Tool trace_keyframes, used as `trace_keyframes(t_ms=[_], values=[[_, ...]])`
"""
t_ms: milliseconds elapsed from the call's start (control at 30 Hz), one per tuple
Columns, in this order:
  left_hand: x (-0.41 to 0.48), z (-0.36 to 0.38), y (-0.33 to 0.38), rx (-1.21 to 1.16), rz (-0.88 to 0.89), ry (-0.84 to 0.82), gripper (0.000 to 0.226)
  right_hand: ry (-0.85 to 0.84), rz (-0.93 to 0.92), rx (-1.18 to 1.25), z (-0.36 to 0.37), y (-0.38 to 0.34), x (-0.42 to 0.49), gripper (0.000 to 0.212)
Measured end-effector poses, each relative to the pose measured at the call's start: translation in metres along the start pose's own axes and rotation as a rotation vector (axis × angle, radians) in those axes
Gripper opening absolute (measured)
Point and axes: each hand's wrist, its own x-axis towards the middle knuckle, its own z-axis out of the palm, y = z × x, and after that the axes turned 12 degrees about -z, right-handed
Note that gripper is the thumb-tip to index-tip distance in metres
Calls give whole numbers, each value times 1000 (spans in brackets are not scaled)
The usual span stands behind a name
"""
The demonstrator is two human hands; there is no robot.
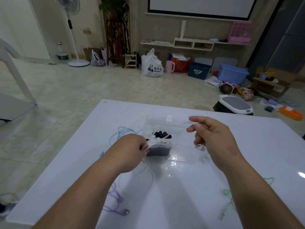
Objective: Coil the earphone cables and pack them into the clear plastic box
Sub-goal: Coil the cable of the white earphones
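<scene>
Pinching white cable [149,145], left hand [132,151], beside box [181,156]

You have five earphone cables: one thin white cable [147,146], one pale-blue cable [122,129] at ten o'clock, one purple cable [121,198] at seven, one mint-green cable [225,192] at four, one black coiled cable [158,150], and one clear plastic box [184,138].

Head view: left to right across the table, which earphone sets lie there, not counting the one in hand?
In order: purple earphones → black earphones, coiled inside the clear plastic box → green earphones. The blue set overlaps the purple sideways, so it is left out.
</scene>
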Motion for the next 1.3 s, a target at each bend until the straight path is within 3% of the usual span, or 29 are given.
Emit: trace_keyframes(t_ms=[67, 200, 300, 500, 567, 633, 833, 933, 1033, 1100, 1300], values=[[1, 0, -2, -124, -22, 22, 17, -140, 64, -50, 2, 1, -2, 27], [-2, -5, 4, -608, -91, -68, 13, -334, 158, -197, 8, 5, -5, 20], [-5, -10, 8, -861, -78, -103, 7, -363, 176, -253, 11, 3, -6, 19], [-7, -15, 10, -1150, -57, -137, 8, -353, 199, -198, 15, 5, -6, 15], [-8, -16, 13, -1193, -55, -128, 10, -383, 229, -124, 18, 0, -8, 11], [-10, -15, 16, -1192, -58, -93, 10, -449, 229, -90, 21, -5, -11, 21], [-9, -13, 17, -1235, -52, -28, 12, -641, 127, -120, 33, -14, -21, 29], [-8, -14, 16, -1276, -48, -30, 12, -636, 110, -164, 38, -9, -22, 29], [-6, -17, 16, -1328, -86, -35, 15, -578, 139, -209, 36, -4, -19, 10], [-4, -18, 16, -1327, -122, -12, 20, -572, 147, -226, 33, -3, -16, 14], [5, -15, 3, -1106, -154, 100, 17, -590, 83, -466, 21, 0, -13, 18]])
